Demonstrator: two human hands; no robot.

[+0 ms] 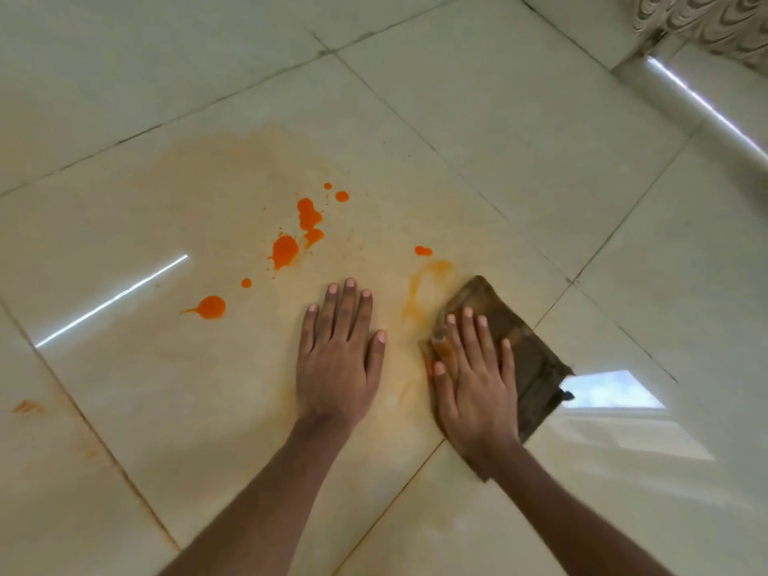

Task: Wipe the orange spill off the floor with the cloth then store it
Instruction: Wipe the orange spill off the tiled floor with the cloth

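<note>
Bright orange spill (284,250) lies in several drops and blots on the cream floor tile, with a pale orange smear spread around it. A faint orange streak (424,286) curves just left of the cloth. The dark brown folded cloth (528,351) lies flat on the floor at the right. My right hand (473,380) presses on the cloth with straight, spread fingers. My left hand (338,351) rests flat on the bare tile, fingers straight, below the drops and apart from the cloth.
Glossy tiles with dark grout lines (519,230) cover the floor. A small orange mark (27,407) sits at the far left. A patterned wall or furniture base (706,22) stands at the top right behind a bright reflected strip.
</note>
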